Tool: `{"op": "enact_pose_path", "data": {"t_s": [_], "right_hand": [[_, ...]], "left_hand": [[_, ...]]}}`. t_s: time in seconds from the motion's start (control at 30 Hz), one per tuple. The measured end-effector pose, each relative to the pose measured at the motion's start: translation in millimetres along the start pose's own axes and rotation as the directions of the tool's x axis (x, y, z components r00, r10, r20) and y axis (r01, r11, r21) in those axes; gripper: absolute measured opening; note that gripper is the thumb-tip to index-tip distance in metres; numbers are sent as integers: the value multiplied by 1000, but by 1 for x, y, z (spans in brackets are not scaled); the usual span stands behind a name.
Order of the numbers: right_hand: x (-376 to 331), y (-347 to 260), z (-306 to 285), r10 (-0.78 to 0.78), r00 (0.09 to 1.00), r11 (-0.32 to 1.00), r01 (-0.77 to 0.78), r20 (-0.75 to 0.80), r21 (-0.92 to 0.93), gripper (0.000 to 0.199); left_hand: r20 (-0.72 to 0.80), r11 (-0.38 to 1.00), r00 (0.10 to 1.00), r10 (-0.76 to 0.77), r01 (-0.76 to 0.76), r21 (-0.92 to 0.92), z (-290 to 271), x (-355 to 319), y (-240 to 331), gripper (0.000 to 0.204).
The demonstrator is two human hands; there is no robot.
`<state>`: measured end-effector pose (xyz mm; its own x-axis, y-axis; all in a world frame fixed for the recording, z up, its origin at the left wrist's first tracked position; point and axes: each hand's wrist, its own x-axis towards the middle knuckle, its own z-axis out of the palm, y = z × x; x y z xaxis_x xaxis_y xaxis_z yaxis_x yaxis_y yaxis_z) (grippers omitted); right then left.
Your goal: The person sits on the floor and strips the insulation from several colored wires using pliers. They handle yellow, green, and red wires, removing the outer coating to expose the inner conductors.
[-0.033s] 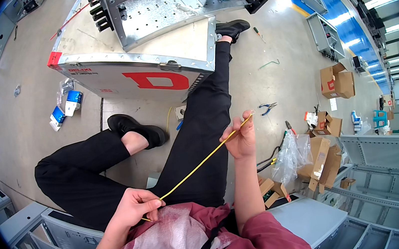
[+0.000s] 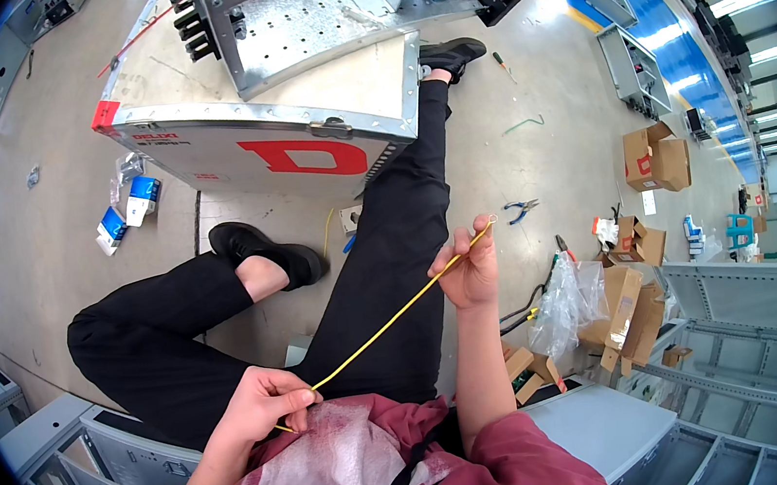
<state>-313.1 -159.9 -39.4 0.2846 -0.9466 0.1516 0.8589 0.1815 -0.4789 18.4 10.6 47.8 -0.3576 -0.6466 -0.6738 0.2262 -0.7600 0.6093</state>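
Observation:
A thin yellow wire [image 2: 376, 335] runs slantwise between my two hands over my lap. My left hand [image 2: 267, 402] pinches it low, near my shirt, and a short tail sticks out below the fingers. Higher up and to the right, my right hand [image 2: 468, 267] grips the other end between thumb and fingers. Just past those fingertips the wire ends in a small pale loop [image 2: 492, 220]. Blue-handled pliers [image 2: 523, 211] lie on the floor to the right of my right hand.
Ahead stands a white crate [image 2: 229, 151] carrying a metal frame [image 2: 323, 40]. Cardboard boxes [image 2: 628, 309] and a clear plastic bag [image 2: 560, 318] lie at right. Grey cabinets flank me. Small blue-white boxes [image 2: 143, 198] rest on the floor at left, and a screwdriver [image 2: 501, 61] lies farther off.

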Motion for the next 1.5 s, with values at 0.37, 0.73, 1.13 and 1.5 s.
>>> {"op": "enact_pose_path", "data": {"t_s": [0.37, 0.73, 1.13, 1.5], "right_hand": [[4, 4, -3, -119, 993, 993, 119, -28, -2, 18], [6, 8, 11, -2, 980, 994, -21, -201, -110, 17], [-17, 73, 49, 299, 945, 917, -323, -131, -234, 27], [-23, 83, 60, 300, 954, 938, -297, -11, -177, 25]], "left_hand": [[-22, 999, 999, 36, -36, 15, 2, -3, -2, 15], [-98, 990, 989, 113, -103, 101, 6, 2, -2, 14], [-47, 993, 993, 112, -110, 45, 17, 24, 9, 24], [8, 983, 985, 170, -170, 67, 24, 29, 16, 25]]}}
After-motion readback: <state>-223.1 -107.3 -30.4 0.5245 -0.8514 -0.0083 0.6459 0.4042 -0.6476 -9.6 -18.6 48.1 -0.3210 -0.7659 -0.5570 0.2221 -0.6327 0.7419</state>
